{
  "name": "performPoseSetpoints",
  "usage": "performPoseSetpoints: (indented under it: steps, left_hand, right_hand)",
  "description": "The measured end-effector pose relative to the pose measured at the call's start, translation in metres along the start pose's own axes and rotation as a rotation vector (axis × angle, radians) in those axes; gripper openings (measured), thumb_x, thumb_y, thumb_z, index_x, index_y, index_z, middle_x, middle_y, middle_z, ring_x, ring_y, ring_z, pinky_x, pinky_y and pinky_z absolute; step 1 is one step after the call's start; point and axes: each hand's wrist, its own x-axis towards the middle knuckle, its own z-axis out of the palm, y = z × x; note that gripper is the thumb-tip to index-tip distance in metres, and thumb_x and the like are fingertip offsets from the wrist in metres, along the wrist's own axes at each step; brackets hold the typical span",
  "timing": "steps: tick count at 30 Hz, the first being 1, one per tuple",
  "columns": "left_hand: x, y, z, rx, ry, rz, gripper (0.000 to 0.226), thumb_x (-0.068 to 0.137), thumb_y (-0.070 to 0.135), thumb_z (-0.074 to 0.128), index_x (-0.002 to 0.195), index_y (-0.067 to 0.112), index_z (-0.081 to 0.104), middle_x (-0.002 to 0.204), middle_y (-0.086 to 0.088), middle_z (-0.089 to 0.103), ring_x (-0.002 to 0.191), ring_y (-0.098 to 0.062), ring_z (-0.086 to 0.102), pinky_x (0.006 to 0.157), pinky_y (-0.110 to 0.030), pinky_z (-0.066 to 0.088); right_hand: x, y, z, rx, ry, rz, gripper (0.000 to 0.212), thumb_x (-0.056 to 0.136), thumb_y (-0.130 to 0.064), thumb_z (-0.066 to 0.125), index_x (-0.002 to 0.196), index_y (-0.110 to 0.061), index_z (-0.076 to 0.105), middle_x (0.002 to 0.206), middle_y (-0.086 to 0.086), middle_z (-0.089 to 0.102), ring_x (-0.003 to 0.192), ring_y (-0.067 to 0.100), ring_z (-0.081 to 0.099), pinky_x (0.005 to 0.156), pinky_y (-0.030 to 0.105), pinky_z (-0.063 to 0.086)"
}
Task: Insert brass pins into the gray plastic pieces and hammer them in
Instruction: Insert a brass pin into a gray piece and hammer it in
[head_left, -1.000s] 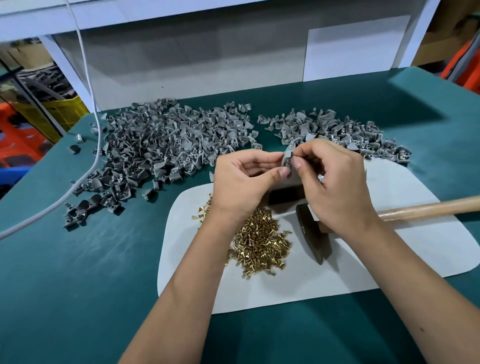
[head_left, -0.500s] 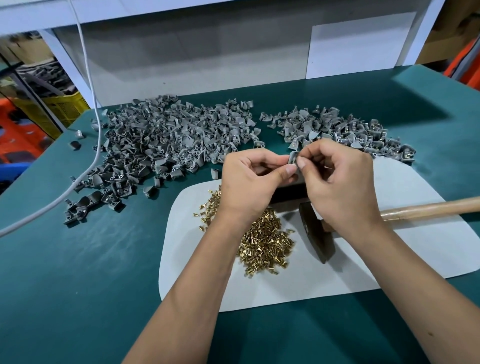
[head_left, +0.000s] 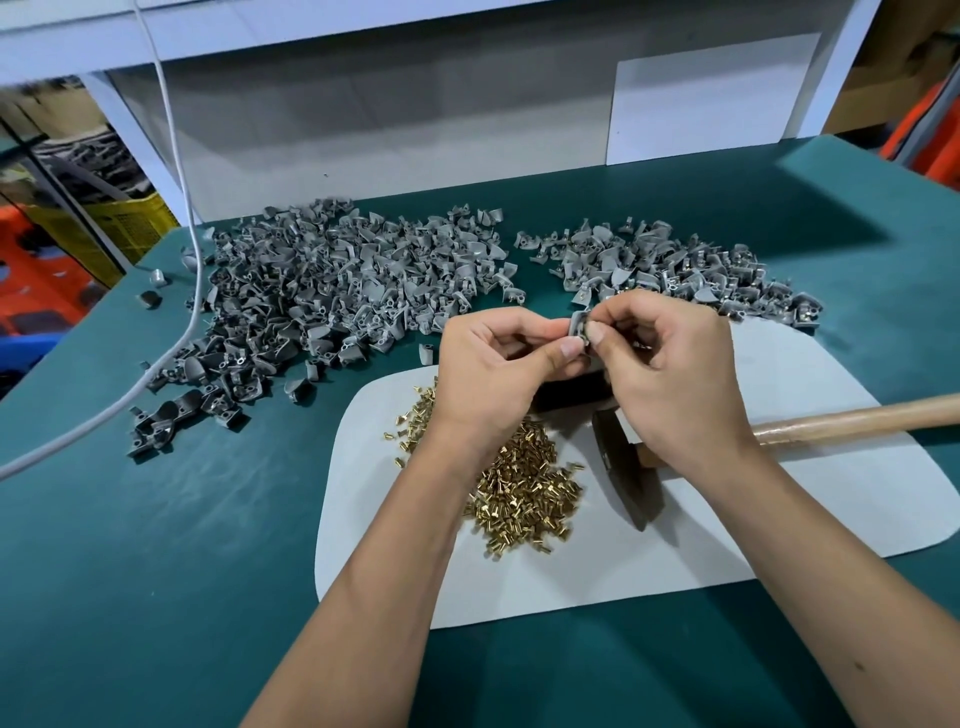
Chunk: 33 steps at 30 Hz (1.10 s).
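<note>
Above the white mat (head_left: 779, 519), over the green desk (head_left: 156, 571), both hands are meeting at one gray piece (head_left: 577, 326).

Change: little is changing. Against the two earlier views, the hands are keeping the same pose at the same spot; only the fingertips are shifting slightly around the piece. By my reading, a pin is still being seated in the piece and hammering is not yet starting.

Left hand (head_left: 493, 374): one; thumb and curled fingers pinching the gray piece from the left.
Right hand (head_left: 670, 374): one; fingers curled, thumb and forefinger pressing at the same piece from the right. Whether a pin is sitting between them, I cannot tell; it is hidden by the fingertips.

Gray piece in hand: one, held in the air just above the far edge of the mat.
Hammer (head_left: 628, 467): one, lying untouched on the mat, dark head pointing toward the person, wooden handle running off to the right.
Dark block (head_left: 566, 397): one, mostly hidden beneath the hands.
Brass pins (head_left: 519, 499): one loose heap on the mat, partly under the left forearm; far too many to count.
Gray heaps: two. Left heap (head_left: 337, 296), the larger, is lying on the desk; right heap (head_left: 675, 270), smaller, is sitting behind the hands, some pieces showing brass. Neither is countable.
White cable (head_left: 182, 208): one, trailing across the left of the desk.
</note>
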Motion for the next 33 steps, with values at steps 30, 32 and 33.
performPoseSetpoints:
  steps: [30,32,33]
  left_hand:
    - [0.01,-0.005,-0.023,0.958,0.027,0.302,0.004,0.086,0.019,0.081,0.086,0.022,0.078,0.103,0.012,0.073,0.112,-0.014,0.053,0.1,-0.027,0.037]
    - [0.01,-0.005,-0.023,0.919,0.043,0.28,0.008,0.083,0.017,0.082,0.088,0.022,0.079,0.104,0.012,0.073,0.112,-0.013,0.053,0.101,-0.019,0.035]
    - [0.01,-0.005,-0.023,0.911,0.056,0.265,0.011,0.083,0.016,0.083,0.091,0.023,0.079,0.105,0.013,0.072,0.113,-0.012,0.053,0.099,-0.012,0.032]
  right_hand:
    - [0.018,0.005,-0.061,-0.671,-1.036,0.042,0.023,0.078,-0.034,0.085,0.082,-0.034,0.062,0.076,-0.016,0.065,0.071,-0.001,0.058,0.064,0.021,0.048]
    - [0.02,0.001,-0.066,-0.556,-1.025,0.068,0.017,0.086,-0.024,0.079,0.085,-0.031,0.063,0.076,-0.014,0.069,0.072,0.001,0.063,0.071,0.03,0.053]
    - [0.021,-0.001,-0.069,-0.449,-1.003,0.098,0.015,0.09,-0.019,0.075,0.087,-0.028,0.064,0.076,-0.012,0.071,0.07,0.003,0.064,0.07,0.03,0.053]
